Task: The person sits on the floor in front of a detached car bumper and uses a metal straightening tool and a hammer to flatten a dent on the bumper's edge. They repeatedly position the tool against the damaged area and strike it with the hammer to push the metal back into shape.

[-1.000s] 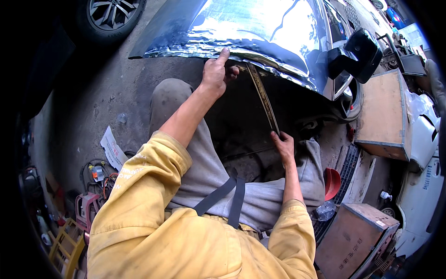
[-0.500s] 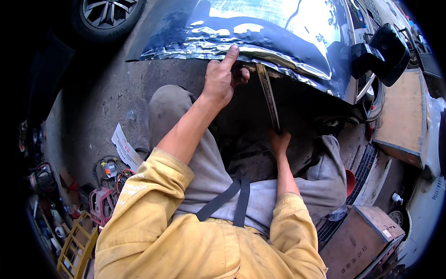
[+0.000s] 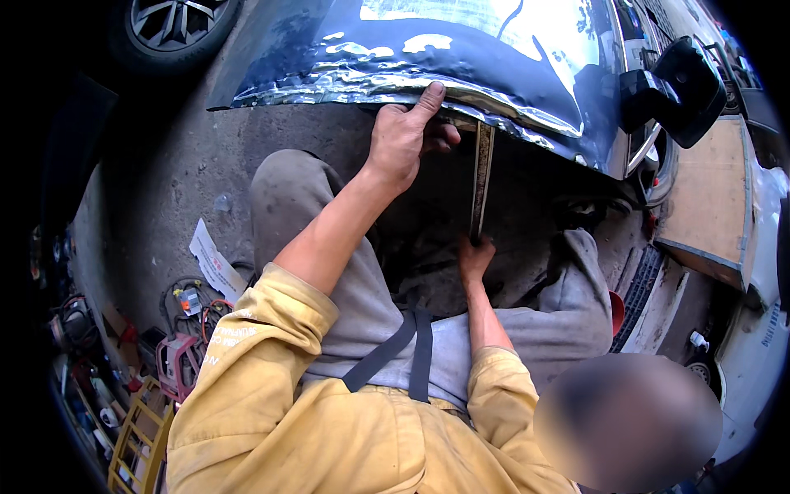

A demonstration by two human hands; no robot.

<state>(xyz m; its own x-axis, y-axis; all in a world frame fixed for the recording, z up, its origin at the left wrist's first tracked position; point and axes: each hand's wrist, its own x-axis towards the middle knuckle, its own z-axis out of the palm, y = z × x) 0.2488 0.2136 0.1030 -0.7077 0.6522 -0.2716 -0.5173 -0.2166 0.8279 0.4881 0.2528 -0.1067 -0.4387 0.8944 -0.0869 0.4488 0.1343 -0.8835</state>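
Note:
A dark blue car panel (image 3: 461, 66) with a crumpled, dented lower edge spans the top of the head view. My left hand (image 3: 399, 144) grips that edge, the thumb pressed on its outer face and the fingers curled underneath. Just right of those fingers, a long flat metal bar (image 3: 482, 177) reaches up to the panel's underside, where its upper end is hidden. My right hand (image 3: 476, 255) is closed around the bar's lower end, between my knees. The bar stands nearly upright.
A black side mirror (image 3: 687, 90) juts out at the right, above a wooden crate (image 3: 708, 185). At lower left are a pink machine (image 3: 177, 362), cables and a yellow frame (image 3: 140, 436). A car wheel (image 3: 177, 25) stands at upper left. A blurred oval (image 3: 629, 424) covers the lower right.
The bar has tilted closer to upright; its top shifted right and its lower end left with my right hand. My left hand sits slightly further right. The blurred oval has appeared.

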